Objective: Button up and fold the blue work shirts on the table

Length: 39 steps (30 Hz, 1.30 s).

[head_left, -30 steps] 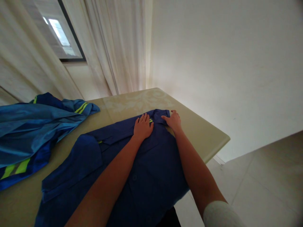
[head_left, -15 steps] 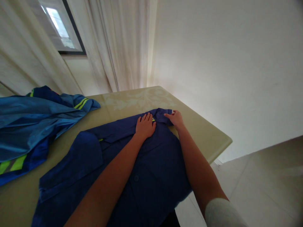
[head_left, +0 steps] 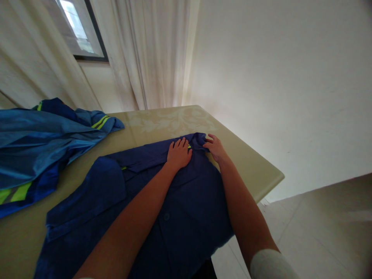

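Observation:
A dark blue work shirt [head_left: 174, 209] lies spread on the beige table [head_left: 250, 166], its near part hanging over the front edge. My left hand [head_left: 178, 154] rests flat on the shirt near its far edge, fingers stretched out, just beside a small yellow-green stripe. My right hand [head_left: 214, 148] sits at the shirt's far right corner with its fingertips pinching the edge of the cloth there.
A pile of lighter blue garments with yellow-green stripes [head_left: 37, 143] covers the table's left side. Pale curtains [head_left: 145, 58] and a window [head_left: 78, 31] stand behind the table. A white wall is at the right, with tiled floor [head_left: 319, 228] below.
My right hand has shifted from lying over the shirt's corner to gripping its edge with the fingertips. The left hand has stayed flat in place. The view has drifted slightly.

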### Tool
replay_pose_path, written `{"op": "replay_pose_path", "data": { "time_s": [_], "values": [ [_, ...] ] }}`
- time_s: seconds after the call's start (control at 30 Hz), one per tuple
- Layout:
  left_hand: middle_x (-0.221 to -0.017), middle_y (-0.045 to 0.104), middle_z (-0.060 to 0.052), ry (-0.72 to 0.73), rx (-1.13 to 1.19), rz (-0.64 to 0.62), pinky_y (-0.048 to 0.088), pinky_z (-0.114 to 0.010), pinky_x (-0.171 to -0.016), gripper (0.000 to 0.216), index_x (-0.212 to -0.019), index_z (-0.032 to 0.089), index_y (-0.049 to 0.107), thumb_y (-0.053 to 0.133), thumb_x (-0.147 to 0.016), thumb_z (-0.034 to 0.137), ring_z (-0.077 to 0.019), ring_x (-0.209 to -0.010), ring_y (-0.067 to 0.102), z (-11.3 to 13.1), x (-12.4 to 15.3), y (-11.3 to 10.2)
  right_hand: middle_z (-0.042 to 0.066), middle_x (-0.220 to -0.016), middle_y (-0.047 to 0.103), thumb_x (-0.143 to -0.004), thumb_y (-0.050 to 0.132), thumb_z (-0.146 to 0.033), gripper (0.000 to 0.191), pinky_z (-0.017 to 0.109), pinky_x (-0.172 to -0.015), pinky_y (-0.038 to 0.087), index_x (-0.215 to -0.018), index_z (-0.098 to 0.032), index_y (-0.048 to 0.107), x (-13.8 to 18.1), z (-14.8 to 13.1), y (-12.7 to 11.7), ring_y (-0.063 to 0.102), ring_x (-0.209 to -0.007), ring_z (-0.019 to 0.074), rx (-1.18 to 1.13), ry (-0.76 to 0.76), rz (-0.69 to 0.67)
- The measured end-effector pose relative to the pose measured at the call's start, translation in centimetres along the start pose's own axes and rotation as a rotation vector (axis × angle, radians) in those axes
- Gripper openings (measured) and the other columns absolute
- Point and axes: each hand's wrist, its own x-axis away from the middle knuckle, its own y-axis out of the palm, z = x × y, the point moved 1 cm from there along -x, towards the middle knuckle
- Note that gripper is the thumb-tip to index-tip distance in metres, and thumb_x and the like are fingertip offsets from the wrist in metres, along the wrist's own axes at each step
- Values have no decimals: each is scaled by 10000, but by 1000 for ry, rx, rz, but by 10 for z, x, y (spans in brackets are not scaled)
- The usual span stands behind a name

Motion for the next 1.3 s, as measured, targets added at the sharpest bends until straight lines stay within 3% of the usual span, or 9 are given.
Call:
{"op": "replay_pose_path", "data": {
  "time_s": [0.23,0.37,0.53,0.7,0.8,0.9,1.03,1.17,1.3],
  "values": [
    [-1706,382,-117,0,-3,6,262,-539,-1274,632,-1621,177,432,320,-1063,451,-308,-1559,361,-1,0,1,56,-1411,652,-633,796,-212,810,394,-940,626,-1400,-335,567,14,-18,10,728,-1069,205,-279,-222,-206],
    [-1707,376,-127,4,-5,16,266,-543,-1271,640,-1617,152,434,316,-1061,445,-313,-1553,370,0,0,0,70,-1426,620,-589,892,-278,865,406,-1018,594,-1396,-317,583,15,-19,16,699,-1094,196,-274,-257,-158],
    [-1706,384,-110,-2,0,11,255,-531,-1275,626,-1634,208,414,329,-1062,448,-303,-1555,370,0,1,0,112,-1462,588,-533,942,-312,903,474,-1073,555,-1366,-269,595,13,-15,23,621,-1293,289,-202,-250,-126],
    [-1705,385,-112,-1,9,9,249,-534,-1277,631,-1642,213,402,332,-1062,450,-310,-1556,367,-1,0,1,134,-1437,610,-565,956,-366,883,484,-1122,520,-1359,-248,586,15,-15,23,606,-1325,292,-170,-238,-125],
    [-1708,378,-123,1,9,13,251,-535,-1277,636,-1631,182,420,325,-1061,448,-317,-1554,368,0,0,1,141,-1507,549,-604,935,-387,936,459,-1079,556,-1440,-277,528,14,-15,20,577,-1366,290,-178,-234,-31],
    [-1704,384,-125,2,7,16,252,-530,-1278,636,-1617,164,439,317,-1062,450,-312,-1550,373,0,1,0,154,-1552,498,-643,913,-407,947,427,-944,625,-1478,-295,480,12,-13,16,610,-1325,303,-175,-111,58],
    [-1705,385,-116,-1,7,12,253,-530,-1277,639,-1613,166,444,302,-1062,456,-301,-1548,375,0,1,0,152,-1367,649,-700,881,-386,892,408,-704,654,-1470,-278,444,12,-13,9,723,-1112,320,-258,117,61],
    [-1708,378,-119,-1,8,8,256,-534,-1278,642,-1612,157,444,304,-1061,456,-303,-1549,374,-1,0,1,106,-1148,738,-708,862,-316,764,351,-711,646,-1364,-251,476,8,-15,3,725,-1105,292,-408,72,57],
    [-1705,384,-117,-1,2,12,262,-531,-1278,632,-1608,164,454,320,-1061,450,-301,-1547,377,0,0,1,82,-1174,706,-696,835,-240,745,315,-769,647,-1341,-260,463,2,-11,-1,724,-1109,247,-455,10,182]
  ]
}}
